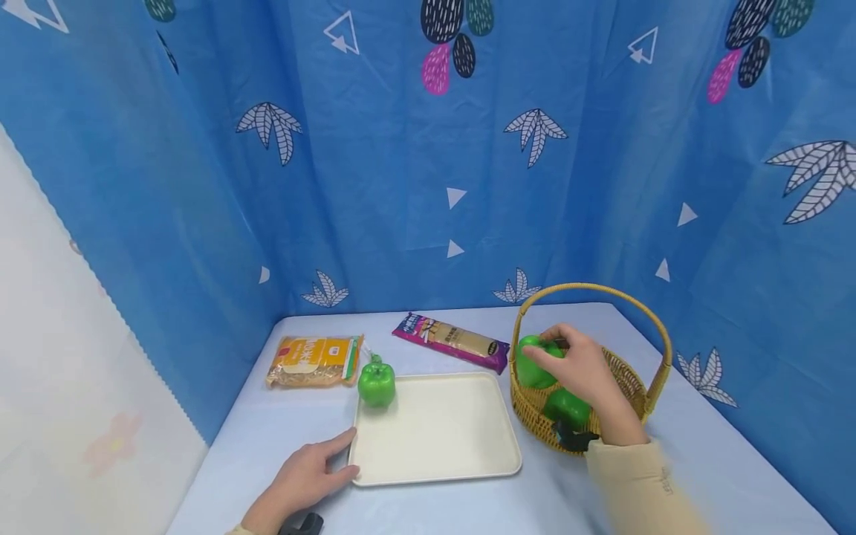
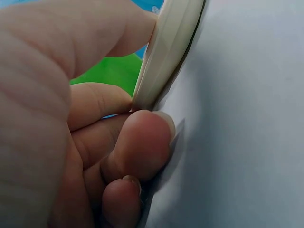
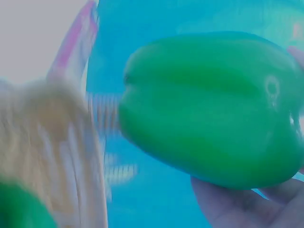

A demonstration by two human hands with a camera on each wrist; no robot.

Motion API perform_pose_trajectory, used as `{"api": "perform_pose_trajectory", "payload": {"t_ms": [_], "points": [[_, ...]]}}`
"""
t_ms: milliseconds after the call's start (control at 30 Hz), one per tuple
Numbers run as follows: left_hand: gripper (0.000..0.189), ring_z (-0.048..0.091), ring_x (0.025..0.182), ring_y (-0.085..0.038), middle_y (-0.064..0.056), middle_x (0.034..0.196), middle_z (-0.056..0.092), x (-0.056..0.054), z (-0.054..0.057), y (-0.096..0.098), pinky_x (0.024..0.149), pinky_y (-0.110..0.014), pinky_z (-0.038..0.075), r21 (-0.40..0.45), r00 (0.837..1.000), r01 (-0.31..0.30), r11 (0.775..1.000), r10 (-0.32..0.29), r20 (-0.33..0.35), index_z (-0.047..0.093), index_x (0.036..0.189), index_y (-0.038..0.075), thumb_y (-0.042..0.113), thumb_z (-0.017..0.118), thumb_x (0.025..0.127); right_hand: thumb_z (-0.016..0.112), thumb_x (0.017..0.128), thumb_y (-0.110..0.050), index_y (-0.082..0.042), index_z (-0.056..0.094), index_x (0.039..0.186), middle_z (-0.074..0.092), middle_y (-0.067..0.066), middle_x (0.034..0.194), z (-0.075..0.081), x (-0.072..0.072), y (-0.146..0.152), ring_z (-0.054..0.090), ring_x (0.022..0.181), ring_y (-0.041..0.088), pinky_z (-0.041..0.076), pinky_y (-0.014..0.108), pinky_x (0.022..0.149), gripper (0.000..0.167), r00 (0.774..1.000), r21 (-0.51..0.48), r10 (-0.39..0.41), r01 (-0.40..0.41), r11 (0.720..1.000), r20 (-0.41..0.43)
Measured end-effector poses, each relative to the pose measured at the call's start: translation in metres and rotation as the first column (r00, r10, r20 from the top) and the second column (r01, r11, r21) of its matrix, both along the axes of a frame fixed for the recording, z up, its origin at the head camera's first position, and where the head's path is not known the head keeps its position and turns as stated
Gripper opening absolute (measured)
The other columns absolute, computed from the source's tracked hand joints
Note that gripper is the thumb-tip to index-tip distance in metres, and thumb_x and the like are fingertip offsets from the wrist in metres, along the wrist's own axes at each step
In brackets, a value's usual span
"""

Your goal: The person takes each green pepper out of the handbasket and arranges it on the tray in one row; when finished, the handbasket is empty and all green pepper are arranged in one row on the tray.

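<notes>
My right hand (image 1: 583,368) grips a green bell pepper (image 1: 535,362) at the basket's left side. In the right wrist view this bell pepper (image 3: 213,109) fills the middle, fingers around its right end. Another green bell pepper (image 1: 566,409) lies inside the wicker basket (image 1: 628,379). At the left, my left hand (image 1: 304,475) touches the rim of the cream tray (image 1: 435,431) with thumb and index finger. Close up, fingertips rest against the tray's rim (image 2: 164,52) while the other fingers bend loosely. A green bell pepper (image 1: 377,384) sits at the tray's far left corner.
Behind the tray's left lies an orange-and-clear food packet (image 1: 317,362). A long purple packet (image 1: 455,340) lies behind the tray, its right end close to the basket. The basket's tall handle (image 1: 588,286) arches above the right hand. Blue patterned curtain (image 1: 401,186) surrounds the table.
</notes>
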State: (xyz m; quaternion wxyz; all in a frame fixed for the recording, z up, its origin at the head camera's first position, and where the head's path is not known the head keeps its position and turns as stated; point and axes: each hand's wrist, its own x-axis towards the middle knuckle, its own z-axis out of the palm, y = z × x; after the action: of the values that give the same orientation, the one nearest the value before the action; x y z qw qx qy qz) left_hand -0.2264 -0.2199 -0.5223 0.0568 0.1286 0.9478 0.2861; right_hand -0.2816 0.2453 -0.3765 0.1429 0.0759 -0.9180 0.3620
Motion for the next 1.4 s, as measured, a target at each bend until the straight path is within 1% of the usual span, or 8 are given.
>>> {"api": "perform_pose_trajectory", "payload": {"t_ms": [67,167,367,533,833,1000,1200,1400], "points": [[0.078,0.044,0.049,-0.009,0.007,0.064,0.049,-0.001,0.000,0.000,0.065,-0.028,0.042,-0.001,1.000,0.002,1.000,-0.002,-0.006,0.054,0.151,0.015,0.059,0.072,0.089,0.076,0.090,-0.054,-0.012,0.067,0.113,0.070,0.010,0.112,-0.002,0.003,-0.021,0.066,0.103,0.029,0.058,0.039,0.077,0.049,0.999,-0.015,0.047,-0.047,0.999,-0.017],[0.077,0.043,0.048,-0.008,0.007,0.063,0.049,-0.003,0.000,0.000,0.063,-0.027,0.041,0.008,1.000,0.004,1.000,-0.004,-0.012,0.054,0.151,0.015,0.058,0.072,0.090,0.079,0.089,-0.050,-0.014,0.068,0.110,0.071,0.006,0.109,-0.013,-0.002,-0.056,0.067,0.100,0.026,0.058,0.038,0.077,0.043,0.996,-0.066,0.090,-0.092,0.994,-0.024],[0.076,0.042,0.047,-0.008,0.007,0.063,0.049,-0.005,-0.004,-0.001,0.061,-0.027,0.040,0.029,1.000,0.009,1.000,-0.009,-0.008,0.054,0.151,0.014,0.057,0.072,0.090,0.082,0.087,-0.046,-0.016,0.068,0.103,0.070,0.001,0.102,-0.046,-0.025,-0.126,0.064,0.093,0.019,0.057,0.037,0.078,0.037,0.988,-0.157,0.154,-0.152,0.976,-0.001],[0.076,0.043,0.048,-0.008,0.009,0.063,0.049,-0.004,-0.010,0.001,0.068,-0.028,0.044,0.029,1.000,0.015,0.999,-0.015,-0.016,0.055,0.150,0.016,0.060,0.071,0.090,0.081,0.088,-0.046,-0.017,0.067,0.105,0.068,0.002,0.107,-0.071,-0.041,-0.160,0.064,0.098,0.021,0.057,0.041,0.082,0.037,0.978,-0.127,0.206,-0.202,0.971,0.025],[0.075,0.043,0.047,-0.007,0.010,0.059,0.047,-0.001,-0.007,0.000,0.064,-0.027,0.042,0.028,1.000,0.010,1.000,-0.010,-0.012,0.055,0.150,0.015,0.057,0.071,0.091,0.082,0.088,-0.042,-0.011,0.065,0.107,0.066,0.005,0.109,-0.089,-0.060,-0.184,0.063,0.099,0.021,0.055,0.042,0.084,0.040,0.974,-0.083,0.226,-0.223,0.971,0.027],[0.074,0.042,0.047,-0.006,0.011,0.057,0.046,-0.001,-0.007,0.000,0.057,-0.027,0.039,0.047,1.000,0.010,0.999,-0.010,-0.005,0.055,0.150,0.016,0.057,0.072,0.091,0.082,0.088,-0.043,-0.011,0.065,0.107,0.068,0.005,0.108,-0.096,-0.060,-0.190,0.062,0.099,0.020,0.056,0.041,0.085,0.041,0.973,-0.068,0.220,-0.216,0.974,0.071],[0.075,0.042,0.047,-0.007,0.011,0.058,0.046,0.000,-0.007,-0.003,0.056,-0.028,0.038,0.044,1.000,0.007,0.999,-0.007,-0.007,0.054,0.151,0.016,0.057,0.071,0.091,0.082,0.087,-0.045,-0.012,0.065,0.107,0.066,0.003,0.106,-0.098,-0.060,-0.195,0.060,0.095,0.017,0.054,0.038,0.083,0.042,0.972,-0.077,0.229,-0.225,0.971,0.052],[0.074,0.042,0.046,-0.007,0.011,0.056,0.046,-0.001,-0.006,-0.001,0.055,-0.027,0.038,0.046,1.000,0.003,0.999,-0.003,-0.002,0.055,0.150,0.016,0.057,0.072,0.090,0.081,0.088,-0.046,-0.014,0.065,0.107,0.066,0.004,0.110,-0.099,-0.060,-0.196,0.061,0.102,0.020,0.054,0.042,0.089,0.041,0.974,-0.067,0.219,-0.215,0.974,0.055]]}}
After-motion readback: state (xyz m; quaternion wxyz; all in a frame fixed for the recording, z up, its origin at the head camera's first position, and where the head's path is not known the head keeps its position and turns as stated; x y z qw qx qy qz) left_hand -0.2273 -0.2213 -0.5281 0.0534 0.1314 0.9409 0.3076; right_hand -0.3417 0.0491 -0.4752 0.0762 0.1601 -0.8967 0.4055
